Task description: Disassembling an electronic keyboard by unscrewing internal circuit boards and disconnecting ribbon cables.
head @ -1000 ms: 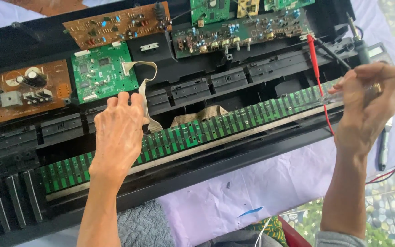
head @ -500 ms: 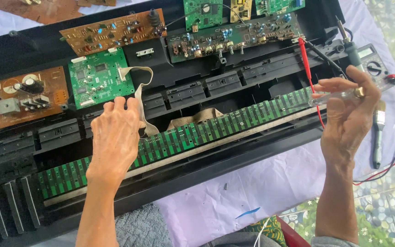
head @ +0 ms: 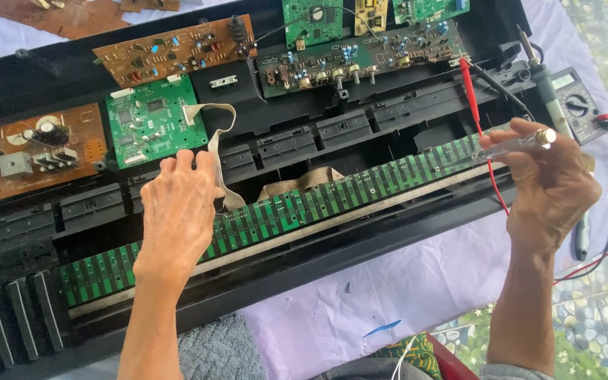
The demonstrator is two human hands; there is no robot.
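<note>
the left hand point(head: 177, 211) lies flat and open, gripping nothing, across the long green contact strip point(head: 360, 186) of the opened black keyboard case point(head: 388, 243), just beside a beige ribbon cable point(head: 214, 144). the right hand point(head: 550, 183) is closed around a clear-handled tester screwdriver point(head: 511, 144) whose tip sits at the strip's right end. a slip of that tip could scratch or bridge the contacts. the left palm's weight could flex the strip or tug the ribbon. the red probe lead point(head: 483, 151) crossing the strip near the right hand could snag.
</note>
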